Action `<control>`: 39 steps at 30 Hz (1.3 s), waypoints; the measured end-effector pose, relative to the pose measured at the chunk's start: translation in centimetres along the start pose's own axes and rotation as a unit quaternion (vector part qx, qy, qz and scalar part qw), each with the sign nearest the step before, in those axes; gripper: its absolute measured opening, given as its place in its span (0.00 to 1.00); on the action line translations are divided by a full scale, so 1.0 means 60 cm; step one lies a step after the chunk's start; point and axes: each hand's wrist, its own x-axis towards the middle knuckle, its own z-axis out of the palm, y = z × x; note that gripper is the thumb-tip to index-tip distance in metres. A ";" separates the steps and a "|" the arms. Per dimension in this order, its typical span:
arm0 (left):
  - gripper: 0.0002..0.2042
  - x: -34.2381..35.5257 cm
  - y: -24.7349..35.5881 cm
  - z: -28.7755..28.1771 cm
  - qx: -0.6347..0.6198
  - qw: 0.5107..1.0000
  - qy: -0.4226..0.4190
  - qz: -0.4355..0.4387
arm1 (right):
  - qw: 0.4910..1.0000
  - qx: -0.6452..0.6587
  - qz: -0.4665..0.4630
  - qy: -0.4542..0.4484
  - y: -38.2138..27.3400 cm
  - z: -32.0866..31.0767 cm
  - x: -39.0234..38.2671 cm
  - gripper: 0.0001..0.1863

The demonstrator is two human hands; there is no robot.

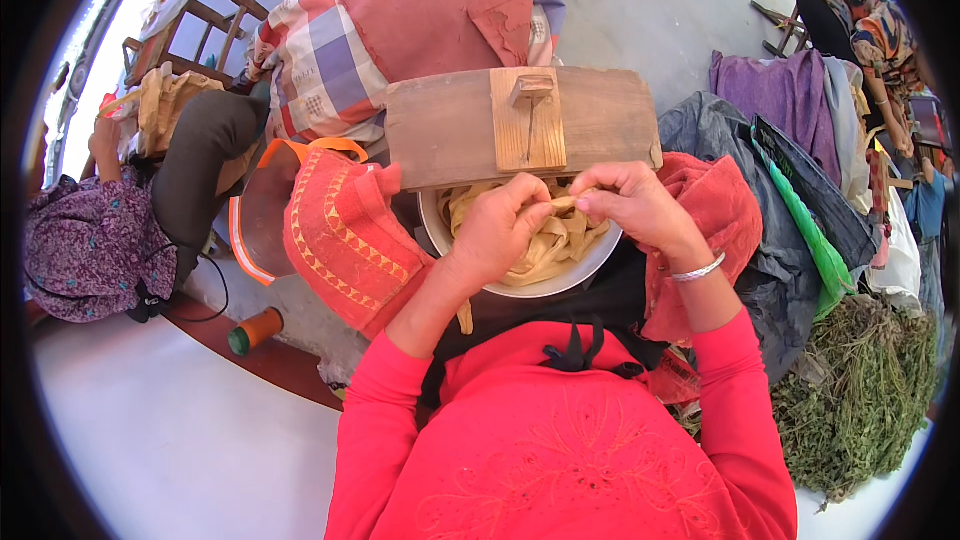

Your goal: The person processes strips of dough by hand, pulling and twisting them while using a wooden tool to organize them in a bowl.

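Note:
Between my two hands is a pale yellow, ribbon-like strip [562, 203], its material unclear. My left hand [500, 227] pinches it with thumb and fingertips from one side. From the other side my right hand [632, 204], with a silver bracelet at the wrist, grips it close by. Under my hands, a white basin [548, 290] in my lap holds a loose heap of similar strips [545, 258]. One strip end [465, 317] hangs below my left wrist. Just beyond the basin, a wooden board [440, 130] carries a lighter block [528, 135] with a small wooden piece on it.
Red patterned cloth [345, 240] lies left of the basin, and a red towel [705, 230] right of it. Checked fabric [335, 50] is behind the board. Dried plants [850, 395] lie at right. A spool [256, 331] rests at left, near a seated person [95, 240].

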 end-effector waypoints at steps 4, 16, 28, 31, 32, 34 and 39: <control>0.06 0.029 -0.006 -0.048 0.115 0.992 0.006 -0.050 | 0.986 -0.085 -0.092 0.108 0.018 0.015 0.031 0.05; 0.06 0.098 -0.083 -0.053 0.152 0.981 0.098 -0.077 | 0.888 -0.325 -0.205 0.251 0.062 0.031 0.106 0.05; 0.08 0.013 0.002 0.016 -0.044 0.996 0.044 -0.069 | 0.821 -0.421 -0.271 0.272 0.003 0.092 0.040 0.05; 0.11 0.019 0.033 0.004 0.205 0.977 0.039 -0.033 | 0.852 -0.416 -0.213 0.235 0.022 0.074 0.033 0.08; 0.12 0.021 0.036 -0.004 0.305 0.951 0.037 -0.019 | 0.859 -0.413 -0.205 0.222 0.029 0.064 0.028 0.09; 0.14 0.029 0.029 -0.028 0.289 0.956 0.034 -0.026 | 0.905 -0.368 -0.197 0.089 0.065 0.042 0.010 0.10; 0.16 0.016 -0.039 -0.005 -0.135 0.986 -0.032 -0.094 | 0.954 0.244 0.040 -0.170 -0.009 0.084 -0.064 0.11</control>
